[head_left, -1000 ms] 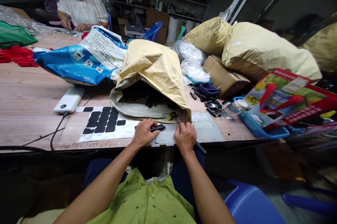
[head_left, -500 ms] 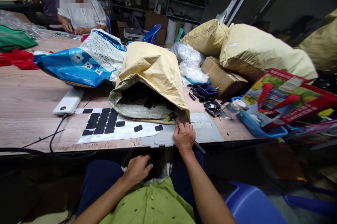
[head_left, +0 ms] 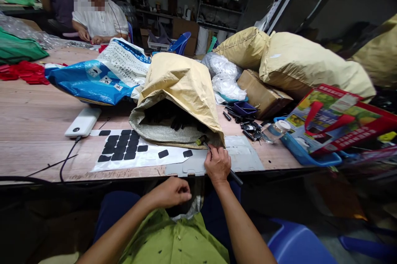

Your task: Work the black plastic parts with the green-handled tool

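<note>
My right hand (head_left: 218, 164) rests at the table's front edge, its fingers wrapped round a small hammer (head_left: 236, 178). The hammer has a thin shaft and black grip, and its dark and yellow-green head lies at the mouth of a tan paper sack (head_left: 182, 78). Dark pieces (head_left: 177, 122) show inside the sack's open mouth. Below the table edge, my left hand (head_left: 173, 193) hovers over my lap with curled fingers; whether anything is in them is hidden. A grey plate (head_left: 245, 154) lies under my right hand, beside a white sheet with black rounded squares (head_left: 120, 145).
A white power bank (head_left: 83, 122) with a cable lies left, before a blue-and-white bag (head_left: 93, 78). Black parts (head_left: 249, 129), a clear jar (head_left: 276, 129) and a blue basket (head_left: 305, 154) stand right. Full sacks (head_left: 310, 59) sit behind. Another person (head_left: 99, 20) works across the table.
My left hand has risen and moved right; a dark thing by its fingertips earlier no longer shows. My right hand stays in place with the hammer. The view has shifted slightly.
</note>
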Motion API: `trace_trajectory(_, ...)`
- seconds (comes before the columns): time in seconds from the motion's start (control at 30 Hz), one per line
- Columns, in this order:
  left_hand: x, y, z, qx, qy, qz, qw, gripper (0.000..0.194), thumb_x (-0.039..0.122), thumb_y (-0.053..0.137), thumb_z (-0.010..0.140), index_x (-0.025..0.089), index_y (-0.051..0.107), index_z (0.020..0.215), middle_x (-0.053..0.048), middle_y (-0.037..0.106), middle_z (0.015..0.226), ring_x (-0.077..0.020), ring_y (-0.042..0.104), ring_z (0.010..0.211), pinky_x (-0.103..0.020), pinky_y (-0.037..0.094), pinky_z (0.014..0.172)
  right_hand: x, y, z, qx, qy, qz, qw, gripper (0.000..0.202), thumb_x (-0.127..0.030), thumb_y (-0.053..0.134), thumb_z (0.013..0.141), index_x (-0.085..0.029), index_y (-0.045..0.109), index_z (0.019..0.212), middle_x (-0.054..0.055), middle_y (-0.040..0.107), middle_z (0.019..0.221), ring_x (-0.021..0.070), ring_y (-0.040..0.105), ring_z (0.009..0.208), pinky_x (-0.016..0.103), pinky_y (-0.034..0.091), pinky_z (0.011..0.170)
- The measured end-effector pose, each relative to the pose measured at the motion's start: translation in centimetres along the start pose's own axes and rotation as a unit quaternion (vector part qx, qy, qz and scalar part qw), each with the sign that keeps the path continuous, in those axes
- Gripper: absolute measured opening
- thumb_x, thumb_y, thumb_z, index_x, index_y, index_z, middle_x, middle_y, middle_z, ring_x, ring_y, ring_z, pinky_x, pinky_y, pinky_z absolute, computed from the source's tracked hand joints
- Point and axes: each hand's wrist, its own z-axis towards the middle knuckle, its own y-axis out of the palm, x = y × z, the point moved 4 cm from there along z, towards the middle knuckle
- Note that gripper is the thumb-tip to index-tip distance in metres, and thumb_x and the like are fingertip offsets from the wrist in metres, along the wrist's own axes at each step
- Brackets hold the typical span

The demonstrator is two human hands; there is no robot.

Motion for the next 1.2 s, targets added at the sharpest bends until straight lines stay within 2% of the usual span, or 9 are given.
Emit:
trace_trajectory(0.07, 2.2, -4.1, 1.5, 0.048, 0.053, -0.058, 0.996, 0.034, 0.046, 0.052, 0.092, 0.019, 0.072, 0.095, -0.001, 0.072, 0.073, -0.0164, 0.065, 0.069, -0.023, 0.044, 0.06, 0.0, 0.0, 0.0, -0.002, -0.001, -0.001, 1.0, 0.028, -0.025, 0.056, 0.093, -0.025, 0.069, 0.118, 0.007, 0.059, 0.094, 0.0237, 0.046, 0.092, 0.035, 0.029, 0.076)
trace_trajectory(0.13, 2.6, -9.7, 3.6, 0.226, 0.037, -0.035, 0.973, 0.033, 0.044, 0.053, 0.092, 0.018, 0.073, 0.095, -0.003, 0.073, 0.078, -0.0178, 0.065, 0.072, -0.026, 0.046, 0.064, 0.1, 0.0, 0.0, -0.002, -0.002, 0.0, 1.0, 0.028, -0.025, 0.057, 0.092, -0.025, 0.069, 0.118, 0.007, 0.058, 0.093, 0.0237, 0.046, 0.091, 0.035, 0.03, 0.076)
trace_trajectory(0.23, 1.2, -16.5, 6.5, 0.454, -0.069, 0.064, 0.886, 0.029, 0.031, 0.052, 0.092, 0.016, 0.072, 0.105, -0.01, 0.075, 0.097, -0.0219, 0.067, 0.089, -0.031, 0.049, 0.079, 0.1, 0.0, 0.0, -0.001, -0.002, 0.004, 1.0, 0.029, -0.025, 0.058, 0.091, -0.025, 0.069, 0.118, 0.007, 0.058, 0.093, 0.0236, 0.046, 0.091, 0.034, 0.03, 0.076)
trace_trajectory(0.37, -1.0, -19.7, 9.8, 0.459, -0.17, 0.142, 0.861, 0.031, 0.032, 0.057, 0.09, 0.014, 0.072, 0.111, -0.017, 0.072, 0.111, -0.0293, 0.067, 0.105, -0.035, 0.051, 0.085, 0.1, 0.0, -0.1, -0.001, -0.001, 0.011, 1.0, 0.03, -0.024, 0.057, 0.092, -0.025, 0.069, 0.119, 0.006, 0.059, 0.094, 0.0232, 0.047, 0.091, 0.034, 0.031, 0.077)
trace_trajectory(0.5, -1.5, -19.6, 10.1, 0.437, -0.191, 0.149, 0.866, 0.031, 0.033, 0.063, 0.086, 0.014, 0.073, 0.108, -0.019, 0.07, 0.112, -0.0346, 0.067, 0.104, -0.039, 0.052, 0.081, 0.1, 0.0, -0.1, -0.006, 0.008, 0.017, 1.0, 0.03, -0.023, 0.058, 0.092, -0.027, 0.068, 0.12, 0.006, 0.059, 0.096, 0.023, 0.047, 0.092, 0.034, 0.031, 0.077)
trace_trajectory(0.63, -1.0, -18.5, 7.7, 0.466, -0.182, 0.164, 0.85, 0.031, 0.036, 0.062, 0.087, 0.017, 0.071, 0.108, -0.017, 0.068, 0.115, -0.0342, 0.064, 0.106, -0.04, 0.051, 0.082, 0.1, 0.0, -0.1, -0.007, 0.012, 0.019, 1.0, 0.029, -0.023, 0.058, 0.092, -0.027, 0.069, 0.119, 0.006, 0.059, 0.096, 0.0231, 0.046, 0.092, 0.034, 0.03, 0.077)
trace_trajectory(0.83, 0.7, -10.9, 4.0, 0.415, 0.042, 0.109, 0.902, 0.02, 0.035, 0.068, 0.087, 0.022, 0.071, 0.101, -0.003, 0.07, 0.097, -0.0197, 0.063, 0.089, -0.03, 0.048, 0.078, 0.1, -0.1, -0.1, -0.006, 0.009, 0.019, 1.0, 0.029, -0.024, 0.058, 0.092, -0.026, 0.069, 0.119, 0.006, 0.058, 0.095, 0.0229, 0.046, 0.093, 0.034, 0.031, 0.077)
trace_trajectory(0.97, 0.5, -7.1, 3.6, 0.394, 0.077, 0.111, 0.909, 0.015, 0.029, 0.069, 0.086, 0.022, 0.07, 0.099, -0.003, 0.069, 0.095, -0.0201, 0.063, 0.092, -0.031, 0.048, 0.081, 0.1, 0.0, -0.1, -0.007, 0.008, 0.018, 1.0, 0.029, -0.025, 0.058, 0.092, -0.027, 0.068, 0.119, 0.006, 0.058, 0.095, 0.023, 0.046, 0.093, 0.033, 0.031, 0.077)
trace_trajectory(1.2, -0.1, -7.1, 3.9, 0.4, 0.088, 0.102, 0.907, 0.013, 0.029, 0.071, 0.085, 0.022, 0.07, 0.095, -0.002, 0.068, 0.092, -0.0192, 0.063, 0.089, -0.03, 0.047, 0.078, 0.2, -0.8, 0.4, -0.037, 0.001, 0.049, 0.998, 0.028, -0.02, 0.056, 0.094, -0.026, 0.07, 0.118, 0.006, 0.062, 0.095, 0.0214, 0.052, 0.092, 0.031, 0.035, 0.078)
